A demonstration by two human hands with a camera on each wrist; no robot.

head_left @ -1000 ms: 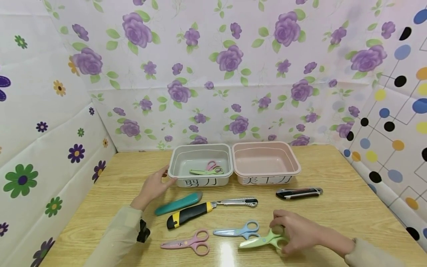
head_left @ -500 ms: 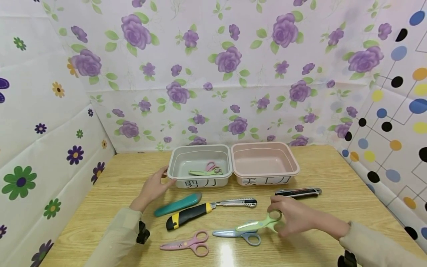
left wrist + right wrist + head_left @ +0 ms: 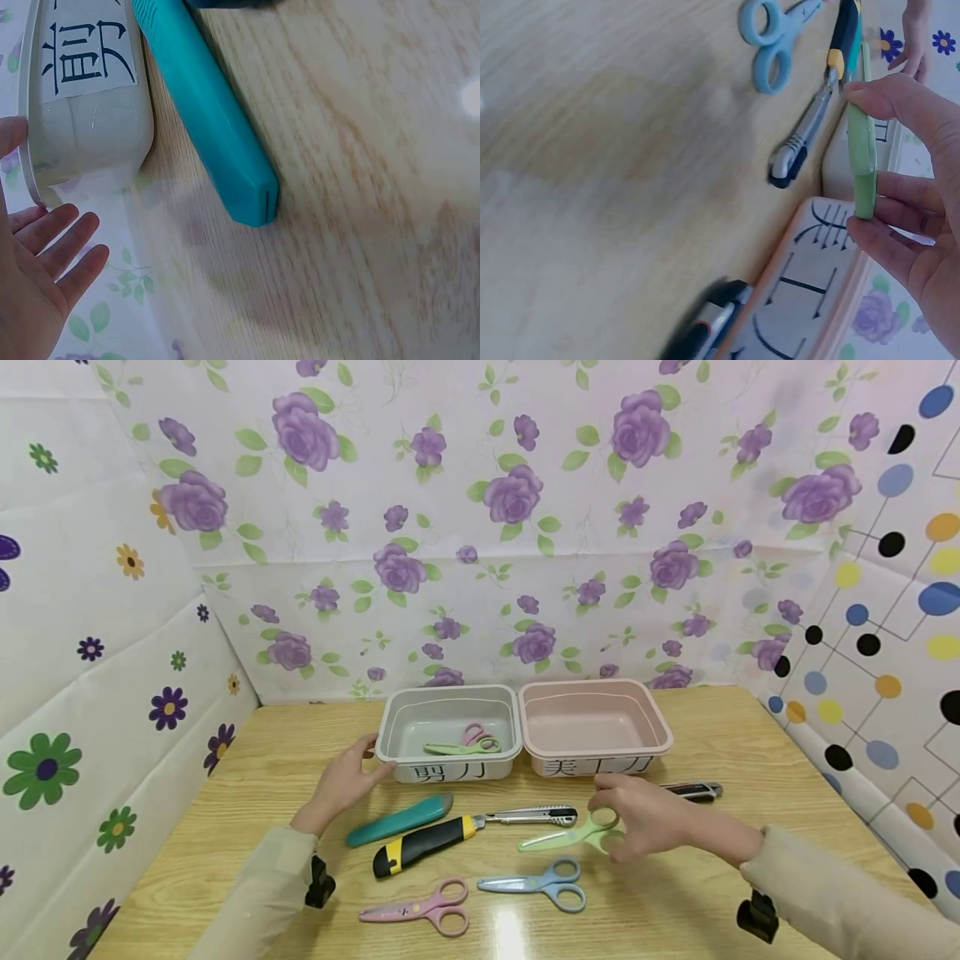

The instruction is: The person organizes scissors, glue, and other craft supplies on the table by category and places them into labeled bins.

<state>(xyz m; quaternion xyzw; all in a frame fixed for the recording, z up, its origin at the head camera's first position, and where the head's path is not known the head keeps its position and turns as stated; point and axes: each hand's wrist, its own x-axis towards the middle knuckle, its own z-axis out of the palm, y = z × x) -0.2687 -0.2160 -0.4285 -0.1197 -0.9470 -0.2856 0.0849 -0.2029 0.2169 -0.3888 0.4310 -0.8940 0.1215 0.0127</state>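
One transfer seems underway: right hand (image 3: 647,814) pinches green scissors (image 3: 572,837); next, probably, lift into gray bin (image 3: 450,759); left hand (image 3: 345,783) touches bin, fingers apart.

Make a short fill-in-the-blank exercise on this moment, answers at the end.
1. The right hand holds the green scissors while the left hand touches the gray tub, which stands to the ____ of the pink tub in the head view.
2. Inside the gray tub lie ____ pairs of scissors.
3. On the table, the pair nearest the pink scissors is ____ in colour.

Missing words: left; two; blue
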